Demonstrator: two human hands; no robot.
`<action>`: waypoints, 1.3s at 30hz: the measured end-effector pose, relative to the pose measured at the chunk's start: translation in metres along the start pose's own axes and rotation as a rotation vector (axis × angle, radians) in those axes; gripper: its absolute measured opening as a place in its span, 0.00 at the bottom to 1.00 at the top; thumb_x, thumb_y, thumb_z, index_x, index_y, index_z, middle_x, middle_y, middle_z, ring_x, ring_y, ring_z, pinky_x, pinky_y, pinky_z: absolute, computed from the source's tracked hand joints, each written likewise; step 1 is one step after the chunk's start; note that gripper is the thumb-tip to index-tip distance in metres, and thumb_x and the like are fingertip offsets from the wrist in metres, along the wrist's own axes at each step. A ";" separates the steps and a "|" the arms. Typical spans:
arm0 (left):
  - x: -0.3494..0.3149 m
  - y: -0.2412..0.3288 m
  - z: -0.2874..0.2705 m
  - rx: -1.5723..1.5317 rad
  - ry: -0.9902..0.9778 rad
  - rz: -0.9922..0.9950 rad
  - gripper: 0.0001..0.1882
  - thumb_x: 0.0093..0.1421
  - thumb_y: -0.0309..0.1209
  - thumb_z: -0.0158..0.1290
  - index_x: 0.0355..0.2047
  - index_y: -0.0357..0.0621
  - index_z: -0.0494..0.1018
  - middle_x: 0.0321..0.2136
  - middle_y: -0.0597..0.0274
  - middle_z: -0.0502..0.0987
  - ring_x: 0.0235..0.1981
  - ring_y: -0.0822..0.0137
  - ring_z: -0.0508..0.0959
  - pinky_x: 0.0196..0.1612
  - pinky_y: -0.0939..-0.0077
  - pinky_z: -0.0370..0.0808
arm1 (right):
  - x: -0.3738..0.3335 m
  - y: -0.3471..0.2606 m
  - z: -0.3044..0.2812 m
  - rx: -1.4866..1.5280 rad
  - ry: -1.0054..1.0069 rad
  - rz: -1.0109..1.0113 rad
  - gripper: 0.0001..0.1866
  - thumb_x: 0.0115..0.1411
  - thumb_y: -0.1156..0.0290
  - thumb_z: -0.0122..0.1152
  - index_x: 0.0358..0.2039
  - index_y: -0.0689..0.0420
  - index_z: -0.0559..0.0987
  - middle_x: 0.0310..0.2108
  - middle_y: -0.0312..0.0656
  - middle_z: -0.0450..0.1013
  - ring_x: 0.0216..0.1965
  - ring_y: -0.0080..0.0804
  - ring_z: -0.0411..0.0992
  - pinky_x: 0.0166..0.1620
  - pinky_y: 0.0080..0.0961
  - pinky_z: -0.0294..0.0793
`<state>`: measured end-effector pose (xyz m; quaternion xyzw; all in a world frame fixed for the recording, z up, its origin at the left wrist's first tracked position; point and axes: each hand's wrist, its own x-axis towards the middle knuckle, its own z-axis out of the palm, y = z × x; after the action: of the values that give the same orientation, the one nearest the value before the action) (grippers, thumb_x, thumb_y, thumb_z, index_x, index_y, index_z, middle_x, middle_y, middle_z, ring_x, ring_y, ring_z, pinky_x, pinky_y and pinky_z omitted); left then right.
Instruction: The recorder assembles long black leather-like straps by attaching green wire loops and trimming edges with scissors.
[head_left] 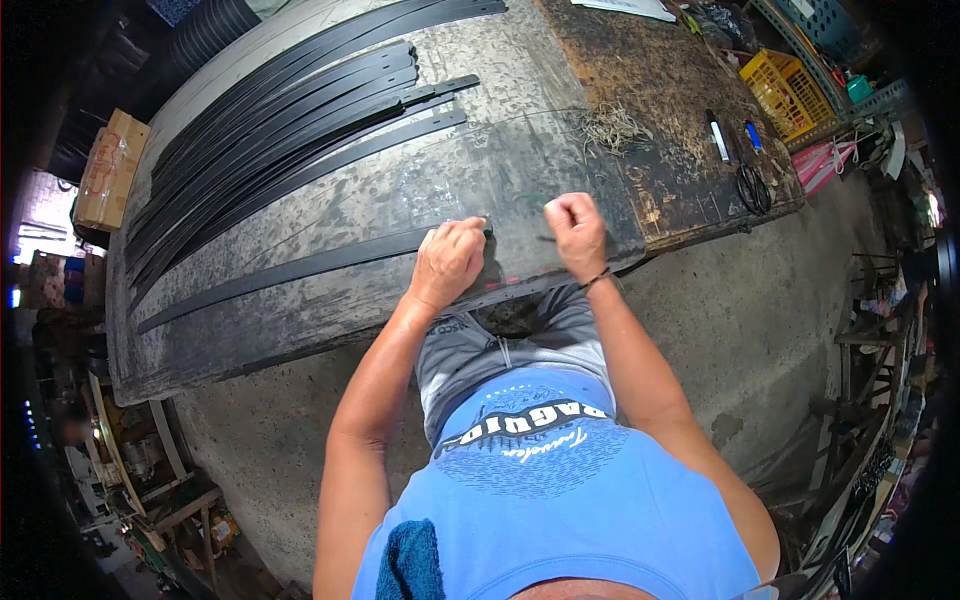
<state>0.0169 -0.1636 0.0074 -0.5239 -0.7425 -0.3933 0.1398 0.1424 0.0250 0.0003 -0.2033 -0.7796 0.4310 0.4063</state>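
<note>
A long, flat black strip [290, 275] lies across the near part of the worn grey tabletop [520, 150]. My left hand [450, 260] is closed over the strip's right end, its knuckles up, and the tip pokes out just past the fingers. To the right, above the table's near edge, my right hand [577, 235] is curled into a fist. Something thin and dark shows beside its fingers, too small to make out. Beyond the single strip, a fanned pile of similar black strips [290, 140] covers the table's left side.
Brown worn board [690, 170] forms the table's right part. On it lie a bundle of thin fibres [612, 130], a white marker [718, 140], a blue marker [753, 136] and black-handled scissors [752, 188]. A yellow crate [785, 95] stands beyond; a cardboard box [112, 170] sits at far left.
</note>
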 end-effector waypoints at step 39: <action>0.018 -0.003 0.016 0.197 -0.068 -0.123 0.04 0.51 0.27 0.59 0.27 0.47 0.74 0.27 0.61 0.71 0.31 0.56 0.74 0.34 0.62 0.74 | -0.003 0.004 0.020 0.285 0.046 0.265 0.10 0.59 0.71 0.64 0.26 0.60 0.74 0.29 0.36 0.68 0.22 0.19 0.70 0.26 0.21 0.71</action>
<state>0.0099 -0.1405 0.0071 -0.4743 -0.8126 -0.3082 0.1408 0.1272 0.0153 -0.0105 -0.2545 -0.6675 0.5820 0.3885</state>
